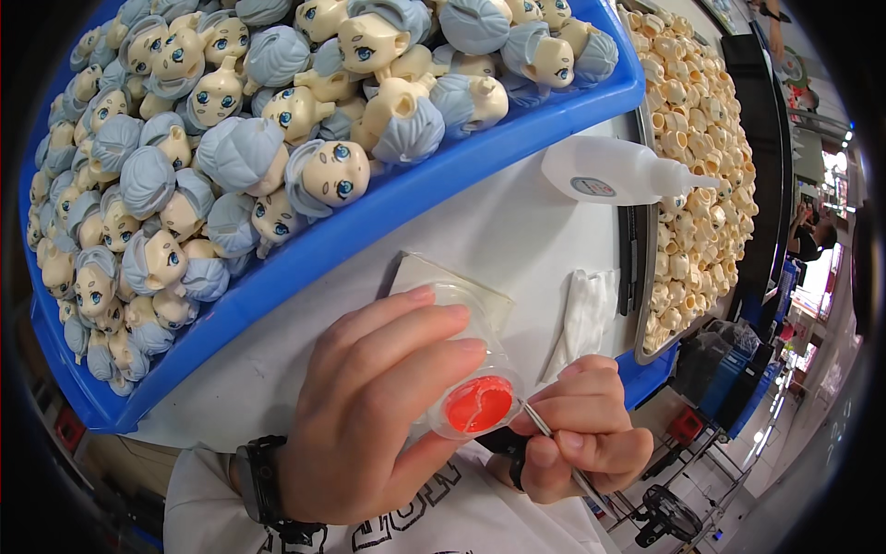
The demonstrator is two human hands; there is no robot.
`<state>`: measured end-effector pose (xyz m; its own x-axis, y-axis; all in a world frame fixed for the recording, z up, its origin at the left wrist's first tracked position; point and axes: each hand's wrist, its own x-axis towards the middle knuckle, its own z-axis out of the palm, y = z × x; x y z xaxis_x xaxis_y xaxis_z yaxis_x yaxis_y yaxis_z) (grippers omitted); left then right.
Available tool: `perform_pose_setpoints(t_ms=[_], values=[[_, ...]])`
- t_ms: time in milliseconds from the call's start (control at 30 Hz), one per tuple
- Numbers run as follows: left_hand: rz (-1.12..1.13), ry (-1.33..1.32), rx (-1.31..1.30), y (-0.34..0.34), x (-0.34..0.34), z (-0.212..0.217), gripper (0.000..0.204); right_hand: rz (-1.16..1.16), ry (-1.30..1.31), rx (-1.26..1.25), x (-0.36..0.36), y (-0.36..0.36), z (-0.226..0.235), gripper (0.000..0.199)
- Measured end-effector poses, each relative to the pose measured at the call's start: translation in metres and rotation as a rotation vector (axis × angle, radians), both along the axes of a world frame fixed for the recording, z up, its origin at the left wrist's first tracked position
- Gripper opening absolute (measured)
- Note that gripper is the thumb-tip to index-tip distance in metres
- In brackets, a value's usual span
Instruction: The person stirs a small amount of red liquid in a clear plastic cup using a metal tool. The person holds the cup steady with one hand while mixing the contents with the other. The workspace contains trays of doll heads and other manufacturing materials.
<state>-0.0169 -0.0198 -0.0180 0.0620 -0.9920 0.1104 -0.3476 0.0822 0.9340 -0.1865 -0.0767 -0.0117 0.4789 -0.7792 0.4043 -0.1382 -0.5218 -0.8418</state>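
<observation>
My left hand point(378, 397) grips a small clear plastic cup point(503, 358) and tilts it. Glossy red-orange material point(482, 406) shows at its near end, with a paler wavy streak across it. Pinched in my right hand point(586, 429) is a thin silver metal tool point(537, 418), perhaps tweezers. Its tip is at the cup's right edge; whether it touches the cup I cannot tell. Behind the cup, a pale square pad point(411, 270) lies on the white table point(341, 277), partly hidden by the cup and my fingers.
A blue bin point(443, 189) at the far left is heaped with doll heads point(245, 152) with grey-blue hair. At the right, a metal tray point(652, 277) holds many small cream parts point(701, 222). A white squeeze bottle point(618, 171) and white cloth point(583, 319) lie between them.
</observation>
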Motion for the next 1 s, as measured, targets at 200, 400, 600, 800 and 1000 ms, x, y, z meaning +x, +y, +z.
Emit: perform_pose_setpoints(t_ms=[200,400,600,800,1000], values=[[0.005,-0.006,-0.010,0.000,-0.001,0.000,0.045,-0.013,-0.039,-0.001,0.000,0.002,-0.007,0.038],[0.004,-0.017,-0.008,0.000,-0.002,0.001,0.045,0.007,-0.014,-0.018,-0.001,0.000,-0.005,0.039],[0.012,-0.018,-0.005,0.000,-0.002,0.001,0.045,0.013,-0.051,-0.082,-0.005,-0.005,-0.007,0.039],[0.006,-0.021,-0.008,0.000,-0.001,-0.001,0.047,-0.028,-0.077,-0.116,-0.012,-0.009,-0.005,0.029],[0.085,0.048,-0.011,-0.003,-0.004,0.001,0.057,0.038,-0.076,0.021,-0.009,-0.010,-0.001,0.042]])
